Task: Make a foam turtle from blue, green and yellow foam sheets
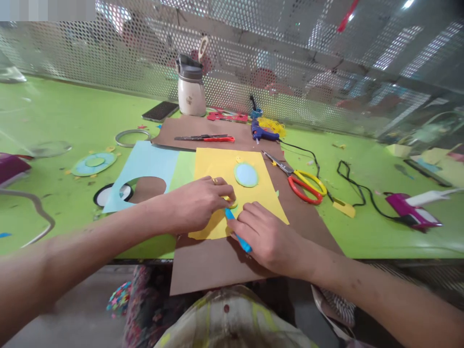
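My right hand [268, 237] is closed around a slim blue pen [239, 232], its tip pointing up and left at a small yellow paper piece [230, 203]. The fingers of my left hand [203, 203] pinch or press that piece against a yellow sheet [213, 166]; its far side is partly hidden by the fingers. Above the hands, a light-blue oval with a green rim [246, 174] lies on the same sheet. Brown card [203, 266] is underneath. Left of my hands, a light-blue sheet [152, 162] has a large round hole cut through it.
Scissors [295, 176] with red and yellow handles lie to the right. A blue glue gun [263, 131], red cutter [213, 138], phone [160, 111] and white bottle [191, 92] stand or lie farther back. A purple device [413, 210] trails black cable. Perforated metal panels [126, 58] border the green table [362, 145].
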`<state>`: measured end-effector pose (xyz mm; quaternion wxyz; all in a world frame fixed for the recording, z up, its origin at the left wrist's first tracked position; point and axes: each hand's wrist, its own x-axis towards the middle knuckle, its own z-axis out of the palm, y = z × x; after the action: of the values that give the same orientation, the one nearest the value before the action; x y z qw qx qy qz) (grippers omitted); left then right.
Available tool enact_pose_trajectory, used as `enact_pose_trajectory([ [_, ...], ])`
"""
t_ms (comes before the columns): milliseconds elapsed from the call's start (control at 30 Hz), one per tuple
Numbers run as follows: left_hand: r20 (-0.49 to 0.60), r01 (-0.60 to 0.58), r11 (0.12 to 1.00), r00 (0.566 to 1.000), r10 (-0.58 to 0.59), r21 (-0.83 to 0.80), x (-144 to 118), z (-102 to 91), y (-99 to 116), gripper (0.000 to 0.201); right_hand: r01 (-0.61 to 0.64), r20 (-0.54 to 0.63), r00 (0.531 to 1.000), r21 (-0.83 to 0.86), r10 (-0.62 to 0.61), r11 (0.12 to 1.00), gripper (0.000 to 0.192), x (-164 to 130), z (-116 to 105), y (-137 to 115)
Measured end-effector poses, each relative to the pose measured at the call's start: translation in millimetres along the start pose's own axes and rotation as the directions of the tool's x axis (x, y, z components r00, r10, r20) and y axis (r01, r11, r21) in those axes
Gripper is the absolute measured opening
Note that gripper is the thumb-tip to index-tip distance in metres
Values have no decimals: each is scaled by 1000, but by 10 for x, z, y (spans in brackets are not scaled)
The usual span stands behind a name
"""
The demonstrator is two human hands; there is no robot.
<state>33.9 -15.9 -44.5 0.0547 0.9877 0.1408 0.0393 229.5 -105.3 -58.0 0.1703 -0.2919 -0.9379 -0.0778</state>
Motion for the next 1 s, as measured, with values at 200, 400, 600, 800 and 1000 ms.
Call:
enact_pose_trajectory([
  [200, 3, 6, 1000, 1000, -6, -12, 6, -12, 6, 39, 8, 25, 1000, -14, -8, 1000, 29, 2, 10, 16],
  [400, -12, -4, 1000, 1000, 4, -8, 9, 2, -15, 42, 10, 99, 995, 24, -12, 1000, 24, -92, -116, 28],
  [600, -7, 4, 1000, 1000, -4, -5, 14, 16, -17, 39, 15, 36, 999, 40, -16, 999, 30, 7, -24, 53],
  [800, -26, -1, 1000, 1000, 1, 4, 0, 8, -3, 40, -3, 80, 997, 61, -2, 998, 28, -45, -89, 57],
  [1000, -25, -1, 1000, 1000, 0, -9, 2, 32, -13, 43, -7, 152, 988, 108, -9, 994, 25, -110, -212, 126],
])
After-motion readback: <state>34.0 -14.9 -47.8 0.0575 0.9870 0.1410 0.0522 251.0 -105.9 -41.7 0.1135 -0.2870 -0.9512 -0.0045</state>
